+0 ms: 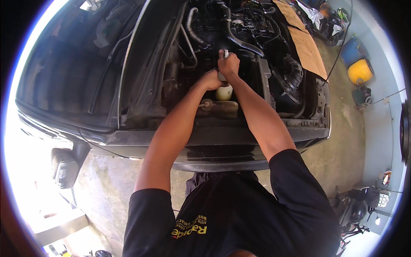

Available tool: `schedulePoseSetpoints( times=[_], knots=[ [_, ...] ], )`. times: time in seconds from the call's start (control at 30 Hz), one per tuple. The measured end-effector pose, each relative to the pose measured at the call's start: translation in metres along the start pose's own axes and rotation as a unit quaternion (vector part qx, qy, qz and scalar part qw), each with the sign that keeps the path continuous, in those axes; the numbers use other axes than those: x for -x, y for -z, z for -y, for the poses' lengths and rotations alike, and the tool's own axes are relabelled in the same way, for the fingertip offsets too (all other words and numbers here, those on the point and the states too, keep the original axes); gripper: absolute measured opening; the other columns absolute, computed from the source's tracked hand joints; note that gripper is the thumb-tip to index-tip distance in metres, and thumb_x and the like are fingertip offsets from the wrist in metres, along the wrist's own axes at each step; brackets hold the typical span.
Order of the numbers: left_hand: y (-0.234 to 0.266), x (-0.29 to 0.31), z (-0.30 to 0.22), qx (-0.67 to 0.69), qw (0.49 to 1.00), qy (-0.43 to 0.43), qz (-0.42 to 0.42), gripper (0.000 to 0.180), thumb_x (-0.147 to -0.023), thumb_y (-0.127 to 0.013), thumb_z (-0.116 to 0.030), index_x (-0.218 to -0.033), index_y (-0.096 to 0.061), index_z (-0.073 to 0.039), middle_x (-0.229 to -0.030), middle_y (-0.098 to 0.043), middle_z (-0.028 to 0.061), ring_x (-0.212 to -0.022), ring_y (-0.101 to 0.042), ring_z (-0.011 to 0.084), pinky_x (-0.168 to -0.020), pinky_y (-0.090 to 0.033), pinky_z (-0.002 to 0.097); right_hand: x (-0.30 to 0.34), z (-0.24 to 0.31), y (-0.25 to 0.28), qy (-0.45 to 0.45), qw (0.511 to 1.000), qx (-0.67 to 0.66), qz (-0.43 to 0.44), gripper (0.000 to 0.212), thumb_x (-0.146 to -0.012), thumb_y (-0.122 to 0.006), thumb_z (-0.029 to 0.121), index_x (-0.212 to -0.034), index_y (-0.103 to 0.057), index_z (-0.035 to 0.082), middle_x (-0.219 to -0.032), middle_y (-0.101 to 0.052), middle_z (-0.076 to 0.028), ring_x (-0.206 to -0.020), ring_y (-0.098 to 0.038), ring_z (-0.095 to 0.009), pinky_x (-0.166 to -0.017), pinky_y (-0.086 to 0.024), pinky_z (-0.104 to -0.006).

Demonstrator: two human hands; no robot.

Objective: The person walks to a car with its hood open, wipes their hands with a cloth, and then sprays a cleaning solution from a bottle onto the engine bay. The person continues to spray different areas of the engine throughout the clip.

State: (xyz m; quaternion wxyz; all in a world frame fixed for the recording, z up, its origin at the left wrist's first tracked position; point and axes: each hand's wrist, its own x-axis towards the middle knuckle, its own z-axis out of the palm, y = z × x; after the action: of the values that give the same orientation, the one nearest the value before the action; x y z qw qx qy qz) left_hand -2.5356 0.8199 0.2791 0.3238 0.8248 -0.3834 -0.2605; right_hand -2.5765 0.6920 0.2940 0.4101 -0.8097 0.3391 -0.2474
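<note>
Head view: work judged under way in the engine bay (264, 81), right hand (229, 65) curled tight around a pale-ended piece (226, 53) beyond the pale round reservoir (224, 93), left hand (209, 80) bent just beside, grip hidden; steps done or remaining can't be told.

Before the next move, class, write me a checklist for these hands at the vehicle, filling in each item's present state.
1. Right hand closed around the pale object: ok.
2. Left hand secure in its grip: cannot tell; most of its fingers are hidden.
3. Hands gloved: not ok; both are bare.
4. Short sleeves clear of the engine: ok.
5. Contents of the pale, rounded container below the hands: cannot tell.
6. Brown sheets lying to the engine's right: ok.
</note>
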Motion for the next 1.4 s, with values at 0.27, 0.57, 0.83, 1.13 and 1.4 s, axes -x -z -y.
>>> schedulePoseSetpoints(
  times=[0.27,0.57,0.83,1.13,1.4],
  knots=[
    [-0.007,-0.014,0.010,-0.066,0.995,-0.019,0.078,0.072,-0.087,-0.096,-0.045,-0.140,-0.076,-0.002,-0.141,-0.077,0.0231,-0.133,-0.073,0.0394,-0.113,-0.058,0.0485,0.000,-0.001,-0.001,0.002,1.000,0.019,0.007,0.056,-0.108,-0.073,0.049,-0.104,-0.078,-0.007,-0.110,-0.079,-0.034,-0.113,-0.075,-0.054,-0.099,-0.058,-0.0602],
    [-0.014,-0.012,-0.014,-0.178,0.975,-0.007,0.136,0.072,-0.088,-0.094,-0.045,-0.142,-0.076,-0.001,-0.148,-0.074,0.0220,-0.137,-0.071,0.0378,-0.117,-0.057,0.0465,-0.014,-0.026,0.009,0.051,0.996,0.030,0.073,0.060,-0.106,-0.075,0.055,-0.102,-0.079,-0.005,-0.109,-0.079,-0.033,-0.112,-0.074,-0.055,-0.096,-0.058,-0.0583],
    [-0.001,-0.002,-0.029,-0.196,0.967,0.020,0.163,0.067,-0.092,-0.090,-0.044,-0.144,-0.077,-0.004,-0.151,-0.074,0.0192,-0.140,-0.070,0.0368,-0.117,-0.057,0.0484,-0.008,-0.028,0.003,0.039,0.996,0.050,0.070,0.055,-0.107,-0.073,0.056,-0.113,-0.082,0.002,-0.105,-0.081,-0.027,-0.104,-0.079,-0.045,-0.092,-0.058,-0.0500],
    [0.006,0.019,-0.060,-0.294,0.906,0.092,0.289,0.043,-0.101,-0.073,-0.024,-0.142,-0.080,-0.013,-0.151,-0.075,0.0142,-0.139,-0.071,0.0364,-0.116,-0.058,0.0474,-0.061,-0.140,0.017,-0.103,0.991,-0.066,0.048,0.044,-0.105,-0.079,0.042,-0.086,-0.077,0.003,-0.079,-0.071,-0.004,-0.072,-0.061,-0.017,-0.067,-0.049,-0.0409],
    [0.019,0.016,-0.040,-0.316,0.905,0.146,0.245,0.039,-0.102,-0.069,-0.019,-0.138,-0.083,-0.015,-0.151,-0.075,0.0123,-0.142,-0.071,0.0330,-0.116,-0.057,0.0482,-0.050,-0.113,-0.001,-0.038,0.983,0.031,0.175,0.043,-0.108,-0.076,0.039,-0.086,-0.078,0.001,-0.079,-0.073,-0.008,-0.070,-0.064,-0.019,-0.068,-0.051,-0.0413]
  ],
)
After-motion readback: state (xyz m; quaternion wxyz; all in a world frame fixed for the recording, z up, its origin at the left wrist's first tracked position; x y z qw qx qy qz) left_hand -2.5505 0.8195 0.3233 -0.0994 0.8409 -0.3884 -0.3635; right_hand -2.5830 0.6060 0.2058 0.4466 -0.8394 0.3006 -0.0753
